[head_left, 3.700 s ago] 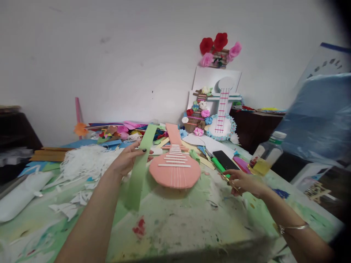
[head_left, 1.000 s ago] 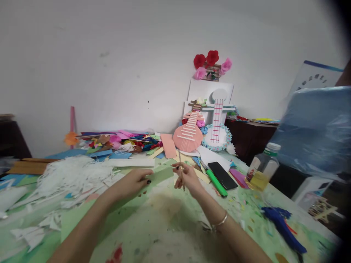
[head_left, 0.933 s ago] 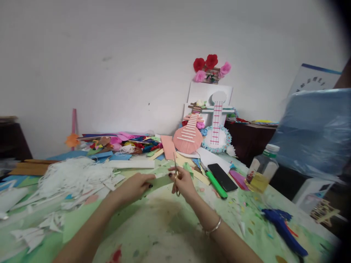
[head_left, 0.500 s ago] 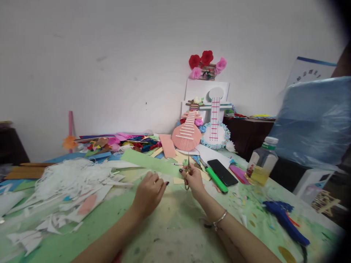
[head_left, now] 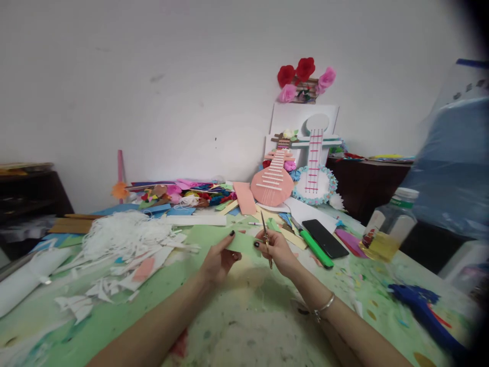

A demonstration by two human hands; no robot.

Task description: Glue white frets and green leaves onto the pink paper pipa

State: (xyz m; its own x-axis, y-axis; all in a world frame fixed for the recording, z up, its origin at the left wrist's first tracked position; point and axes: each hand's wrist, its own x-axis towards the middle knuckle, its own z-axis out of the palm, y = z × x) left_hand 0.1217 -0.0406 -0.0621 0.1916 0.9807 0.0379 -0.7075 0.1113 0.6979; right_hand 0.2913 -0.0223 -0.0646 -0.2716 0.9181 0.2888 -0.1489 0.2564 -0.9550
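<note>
A strip of green paper (head_left: pixel 208 235) is pinched between the thumb and fingers of my left hand (head_left: pixel 220 257), its right end reaching toward my right hand. My right hand (head_left: pixel 280 252) grips a small pair of scissors (head_left: pixel 266 235), the blades pointing up and away from me. The scissors are close to the paper's right end; I cannot tell whether the blades touch it. Behind my hands a pink paper lute (head_left: pixel 272 183) leans upright, beside a white paper instrument (head_left: pixel 315 178) edged with blue flowers.
White paper strips (head_left: pixel 122 239) lie heaped on the left. To the right are a green utility knife (head_left: pixel 316 248), a black phone (head_left: pixel 325 238), a bottle of yellow liquid (head_left: pixel 389 224) and a blue glue gun (head_left: pixel 424 311). Coloured paper scraps (head_left: pixel 179 193) line the wall.
My left hand has taken hold of the green paper and brought it nearer the scissors. The scissors stay in my right hand. The camera view has turned slightly left.
</note>
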